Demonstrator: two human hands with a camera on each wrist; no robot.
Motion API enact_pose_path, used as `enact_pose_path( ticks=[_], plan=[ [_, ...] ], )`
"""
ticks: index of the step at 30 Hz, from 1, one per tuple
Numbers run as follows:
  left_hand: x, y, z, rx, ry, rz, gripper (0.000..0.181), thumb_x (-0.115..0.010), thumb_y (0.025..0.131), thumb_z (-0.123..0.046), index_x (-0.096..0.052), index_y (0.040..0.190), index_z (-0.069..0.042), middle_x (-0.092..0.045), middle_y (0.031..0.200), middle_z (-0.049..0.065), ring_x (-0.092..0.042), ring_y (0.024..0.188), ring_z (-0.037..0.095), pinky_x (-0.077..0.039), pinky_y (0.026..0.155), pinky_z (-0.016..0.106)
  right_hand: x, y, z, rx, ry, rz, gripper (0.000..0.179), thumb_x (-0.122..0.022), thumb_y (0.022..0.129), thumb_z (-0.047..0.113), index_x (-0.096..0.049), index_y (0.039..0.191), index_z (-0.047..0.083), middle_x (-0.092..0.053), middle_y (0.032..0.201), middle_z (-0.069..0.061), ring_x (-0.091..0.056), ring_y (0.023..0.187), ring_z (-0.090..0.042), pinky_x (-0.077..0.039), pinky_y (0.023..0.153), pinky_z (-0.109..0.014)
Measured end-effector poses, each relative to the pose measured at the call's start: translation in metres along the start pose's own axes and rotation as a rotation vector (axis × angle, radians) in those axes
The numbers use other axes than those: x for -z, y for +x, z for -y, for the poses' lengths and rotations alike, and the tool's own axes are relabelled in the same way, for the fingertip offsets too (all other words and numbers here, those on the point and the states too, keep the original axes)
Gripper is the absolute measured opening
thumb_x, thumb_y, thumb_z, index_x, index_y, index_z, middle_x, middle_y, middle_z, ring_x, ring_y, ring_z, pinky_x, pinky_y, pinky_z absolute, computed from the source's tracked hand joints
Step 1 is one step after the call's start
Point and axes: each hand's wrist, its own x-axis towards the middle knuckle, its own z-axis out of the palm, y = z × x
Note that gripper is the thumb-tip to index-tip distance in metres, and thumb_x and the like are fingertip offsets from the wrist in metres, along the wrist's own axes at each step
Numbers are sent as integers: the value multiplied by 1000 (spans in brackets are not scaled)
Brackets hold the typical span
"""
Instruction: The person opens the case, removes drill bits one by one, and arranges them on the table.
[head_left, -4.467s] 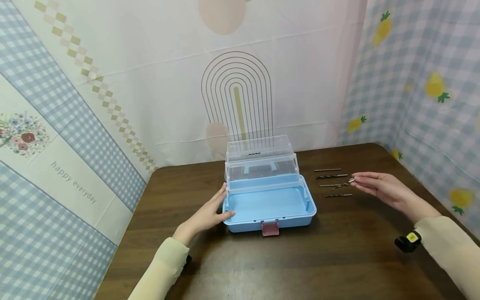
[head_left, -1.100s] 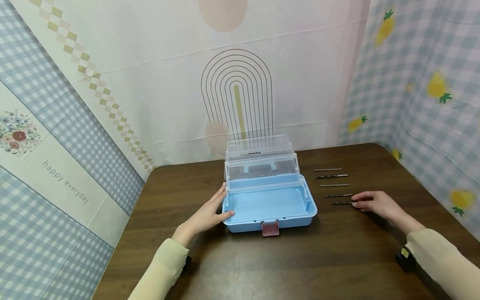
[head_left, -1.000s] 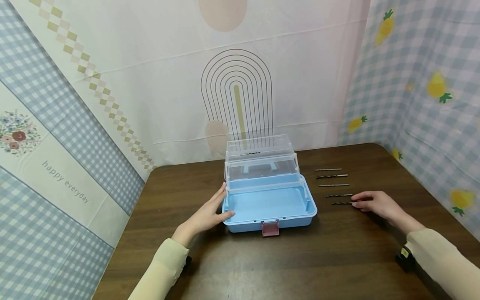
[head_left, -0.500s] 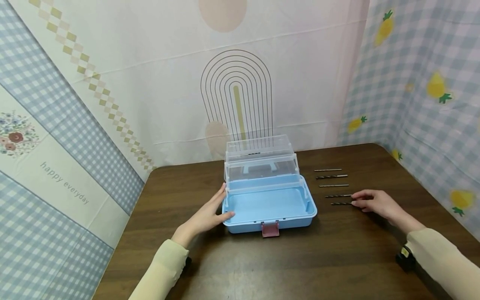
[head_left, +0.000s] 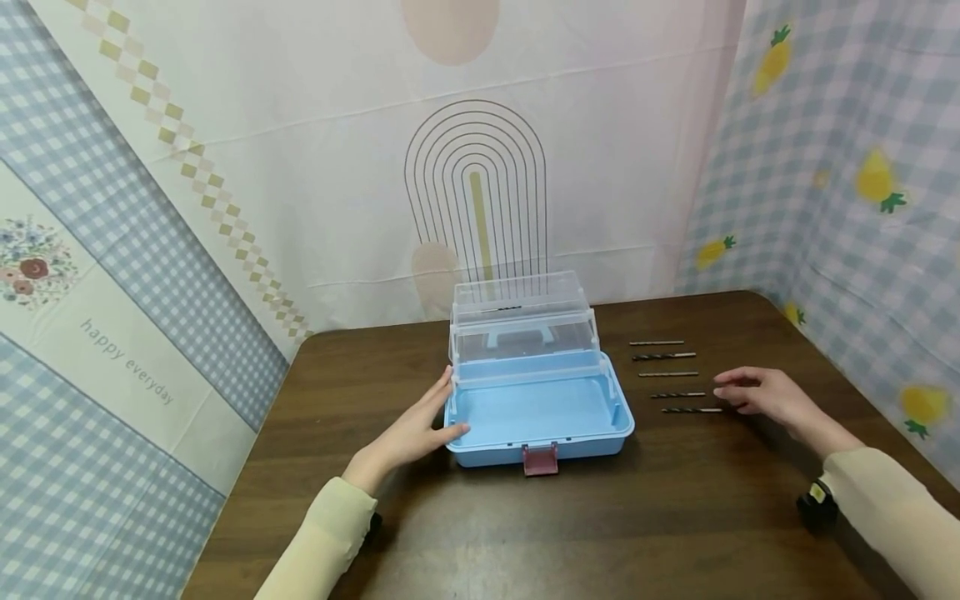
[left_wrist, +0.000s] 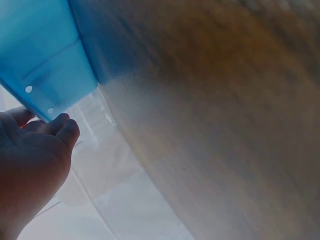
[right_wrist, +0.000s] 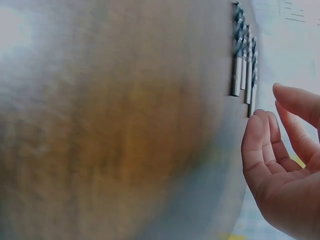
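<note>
A light-blue toolbox (head_left: 540,454) stands in the middle of the table with its clear folding trays (head_left: 521,329) raised at the back. My left hand (head_left: 408,427) holds the box's left side, thumb over the rim and fingers along the outer wall; the left wrist view shows those fingers (left_wrist: 60,127) at the blue wall. Right of the box, several drill bits lie roughly parallel, the nearest drill bit (head_left: 692,410) at the front of the row. My right hand (head_left: 768,396) hovers by their shank ends, fingers loosely bent and holding nothing. Another drill bit (head_left: 507,308) lies in the top tray.
The dark wooden table (head_left: 570,533) carries the box and bits. A maroon latch (head_left: 540,460) hangs from the box's front. A patterned cloth (head_left: 622,167) hangs behind the table and along both sides.
My right hand carried a drill bit forward, laid it at the front of the row, then let go and lifted away to the right. The left hand has stayed on the box.
</note>
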Motion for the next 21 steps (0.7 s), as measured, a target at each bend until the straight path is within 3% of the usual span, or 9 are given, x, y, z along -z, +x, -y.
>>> enact_pose_path(
  ticks=[6, 12, 16, 21],
  plan=[
    [0, 0, 1, 6, 11, -1, 90, -64, 97, -48, -16, 162, -9, 0, 170, 0, -12, 153, 20, -21, 120, 49, 8, 6, 3, 14, 9, -20, 55, -64, 101, 30, -54, 134, -13, -66, 119, -20, -65, 93, -17, -57, 74, -34],
    [0, -1, 0, 12, 10, 1, 90, -64, 97, -50, -16, 162, -9, 0, 170, 2, -12, 153, 21, -21, 119, 50, 14, 16, 11, 28, -36, -62, 56, -64, 101, 35, -55, 135, -10, -59, 130, -28, -64, 93, -9, -58, 78, -36],
    [1, -1, 0, 11, 9, 10, 90, -64, 97, -49, -14, 162, -11, 1, 170, 1, -11, 153, 19, -21, 120, 48, 18, 22, 22, 37, -54, -70, 59, -60, 102, 39, -54, 138, -7, -51, 139, -32, -64, 106, -24, -56, 86, -44],
    [2, 0, -1, 5, 14, 19, 89, -63, 98, -48, -14, 162, -12, 1, 170, 0, -10, 152, 16, -21, 120, 46, 20, 33, 40, 62, -59, -79, 60, -58, 103, 42, -52, 140, -5, -48, 142, -30, -54, 120, -45, -52, 92, -51]
  ],
)
